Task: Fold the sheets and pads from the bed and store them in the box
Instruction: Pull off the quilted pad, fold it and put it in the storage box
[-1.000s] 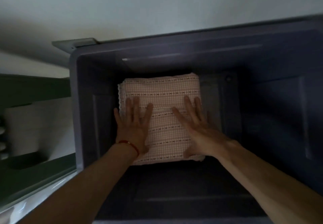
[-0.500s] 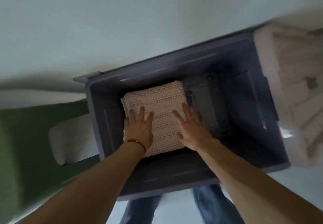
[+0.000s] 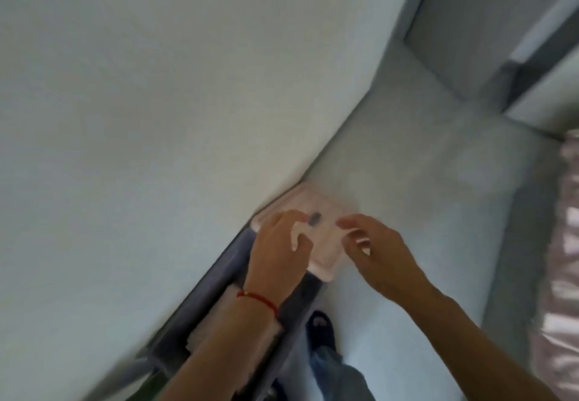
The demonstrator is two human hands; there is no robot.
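Sheet [image 3: 232,316], the folded checked one, lies in the box [image 3: 200,300] at the lower left, half hidden under my left forearm. A second ago both my palms pressed flat on it; now they have lifted off and the view has swung right, along the wall to a pale pink lid-like panel [image 3: 322,237] beside the box. My left hand [image 3: 279,253] hangs over that panel with fingers curled, but the blur keeps me from telling whether it grips anything. My right hand [image 3: 376,250] hovers just beside, fingers loosely spread, holding nothing. I judge 1 bundle is stored and I am reaching for the next piece. Pink satin bedding [image 3: 564,275] lies at the right edge, across the pale floor.
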